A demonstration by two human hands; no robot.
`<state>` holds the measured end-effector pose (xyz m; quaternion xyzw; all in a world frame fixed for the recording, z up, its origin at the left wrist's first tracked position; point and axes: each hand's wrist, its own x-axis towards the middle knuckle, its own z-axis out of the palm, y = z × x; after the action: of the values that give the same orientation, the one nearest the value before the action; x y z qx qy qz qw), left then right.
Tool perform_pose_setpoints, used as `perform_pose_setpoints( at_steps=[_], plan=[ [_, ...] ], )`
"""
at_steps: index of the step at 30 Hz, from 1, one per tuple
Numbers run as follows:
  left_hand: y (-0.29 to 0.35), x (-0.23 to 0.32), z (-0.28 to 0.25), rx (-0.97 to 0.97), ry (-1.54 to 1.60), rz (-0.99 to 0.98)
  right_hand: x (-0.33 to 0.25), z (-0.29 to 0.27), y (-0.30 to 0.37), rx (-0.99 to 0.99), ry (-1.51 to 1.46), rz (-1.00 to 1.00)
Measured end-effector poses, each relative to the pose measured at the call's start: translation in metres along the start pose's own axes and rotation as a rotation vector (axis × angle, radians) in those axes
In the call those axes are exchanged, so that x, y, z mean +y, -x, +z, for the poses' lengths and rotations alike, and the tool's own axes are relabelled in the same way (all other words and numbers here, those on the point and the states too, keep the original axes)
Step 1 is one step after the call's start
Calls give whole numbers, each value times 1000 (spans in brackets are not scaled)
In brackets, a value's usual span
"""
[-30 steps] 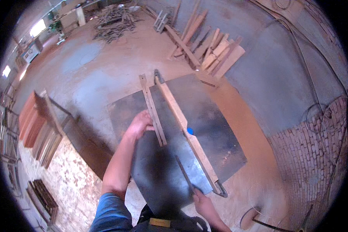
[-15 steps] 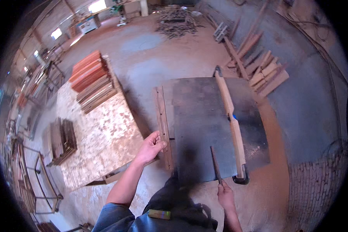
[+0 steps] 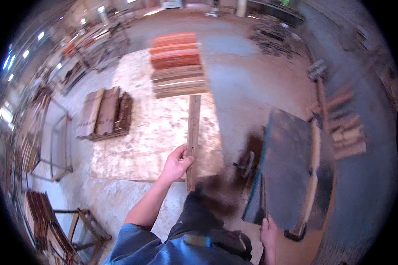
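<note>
My left hand (image 3: 179, 162) is closed around a narrow brown wooden strip (image 3: 193, 119), gripping it below its middle. The strip is held upright in the view, in front of the right part of a pale, blotchy worktable (image 3: 163, 137). At the lower right, my right hand (image 3: 269, 230) grips the near end of a thin dark stick (image 3: 264, 196). The stick points away from me over the left edge of a dark flat machine table (image 3: 285, 159). A wooden fence (image 3: 313, 172) is clamped across that table.
On the pale worktable lie a row of reddish and brown wooden pieces (image 3: 177, 66) and a stack of brown slats (image 3: 105, 112). More slats (image 3: 44, 216) stand at the lower left beside a metal frame (image 3: 86, 229). Wood offcuts (image 3: 347, 134) lie at the right.
The view has turned left. My left hand has brought the wooden strip away from the machine table's left edge to the pale worktable. My right hand still holds the stick.
</note>
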<state>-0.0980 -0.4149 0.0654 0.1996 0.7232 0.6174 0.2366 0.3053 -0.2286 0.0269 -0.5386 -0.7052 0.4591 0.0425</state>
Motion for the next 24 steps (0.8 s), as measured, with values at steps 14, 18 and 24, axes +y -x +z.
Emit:
perform_pose_setpoints(
  at_steps=[14,18,24],
  plan=[
    [-113,-10,-348,775,-1303,-180,-143,100,-69,-162,14,41],
    [-135,-22,-399,767,-1362,-339,-151,110,-78,-153,17,60],
    [-155,-35,-421,818,-1412,-343,-176,115,-81,-150,159,150]
  ],
)
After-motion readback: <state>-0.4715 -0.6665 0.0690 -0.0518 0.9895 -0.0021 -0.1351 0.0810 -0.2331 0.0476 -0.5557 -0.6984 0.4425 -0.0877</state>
